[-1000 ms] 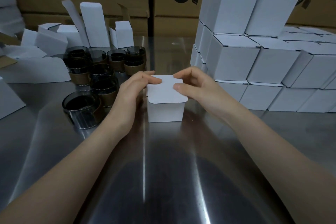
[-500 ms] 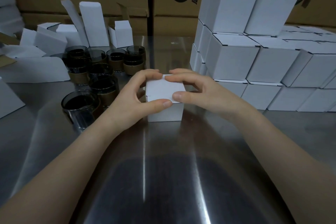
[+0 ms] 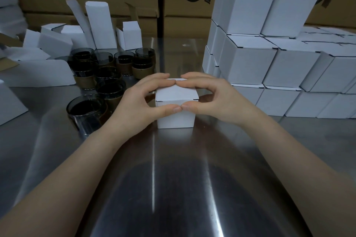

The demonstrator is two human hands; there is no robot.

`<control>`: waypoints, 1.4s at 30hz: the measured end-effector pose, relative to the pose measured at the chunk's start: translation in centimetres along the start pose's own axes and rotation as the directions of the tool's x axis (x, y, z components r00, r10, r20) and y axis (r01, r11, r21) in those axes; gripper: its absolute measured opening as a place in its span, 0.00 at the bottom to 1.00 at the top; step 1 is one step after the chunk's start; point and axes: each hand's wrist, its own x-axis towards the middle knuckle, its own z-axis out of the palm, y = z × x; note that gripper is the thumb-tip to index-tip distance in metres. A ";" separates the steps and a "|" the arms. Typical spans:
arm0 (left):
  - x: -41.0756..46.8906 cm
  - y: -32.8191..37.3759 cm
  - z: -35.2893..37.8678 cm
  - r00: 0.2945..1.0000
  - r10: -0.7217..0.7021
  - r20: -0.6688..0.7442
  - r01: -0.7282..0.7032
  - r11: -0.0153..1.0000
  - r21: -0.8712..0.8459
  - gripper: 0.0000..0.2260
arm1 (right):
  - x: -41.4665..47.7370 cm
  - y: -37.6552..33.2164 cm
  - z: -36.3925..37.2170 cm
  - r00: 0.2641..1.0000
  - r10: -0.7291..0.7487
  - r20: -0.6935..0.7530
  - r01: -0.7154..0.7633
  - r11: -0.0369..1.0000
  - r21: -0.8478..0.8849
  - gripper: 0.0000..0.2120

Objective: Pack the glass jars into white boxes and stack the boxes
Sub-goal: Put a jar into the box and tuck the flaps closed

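1. Basically, both hands were clamped on one small white box [image 3: 176,92] at mid-bench. The left hand [image 3: 134,102] and right hand [image 3: 217,100] curled round it from either side, thumbs meeting on the near face, forefingers meeting along the far top edge.
2. The box stood on the bench [image 3: 173,179] and its lid looked shut; couldn't tell if a jar was inside.
3. Handling, my guess: thin card, light when empty, heavier w/ glass in it. Walls would dent if squeezed hard, and the contents would be fragile. Best hold = opposite side walls low down, or a palm under the base, not the lid flap, which could pop.
4. Spare jars [image 3: 86,109] sat just left of the left hand, the nearest close by the wrist. Smooth dark glass, prob. slippery, easy to knock w/ a forearm.
5. The stack [image 3: 250,65] of closed boxes rose near the right hand. It was stepped, w/ flat tops free on the lower rows.
6. Open room: bare bench toward the person & a gap btwn jars and stack. Empty open boxes [image 3: 100,25] crowded back-left.
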 end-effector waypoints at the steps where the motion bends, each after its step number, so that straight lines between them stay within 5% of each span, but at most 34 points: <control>1: 0.0 0.0 0.0 1.000 0.005 0.002 -0.005 1.000 -0.008 0.24 | 0.0 0.0 0.0 1.000 -0.010 -0.006 0.010 1.000 -0.011 0.22; 12: 0.0 0.6 0.2 1.000 -0.016 -0.015 0.015 0.999 -0.031 0.16 | -0.1 -0.6 0.0 0.998 -0.050 -0.035 0.051 0.998 0.022 0.15; 21: 0.1 1.2 0.4 0.996 -0.082 -0.025 0.079 0.992 -0.102 0.20 | -0.1 -0.8 0.2 0.996 -0.069 -0.062 0.071 0.997 0.038 0.13; 42: 0.0 1.2 0.5 0.990 -0.135 0.033 0.139 0.975 -0.175 0.13 | -0.1 -1.4 -0.1 0.999 0.043 -0.005 -0.043 0.997 0.070 0.11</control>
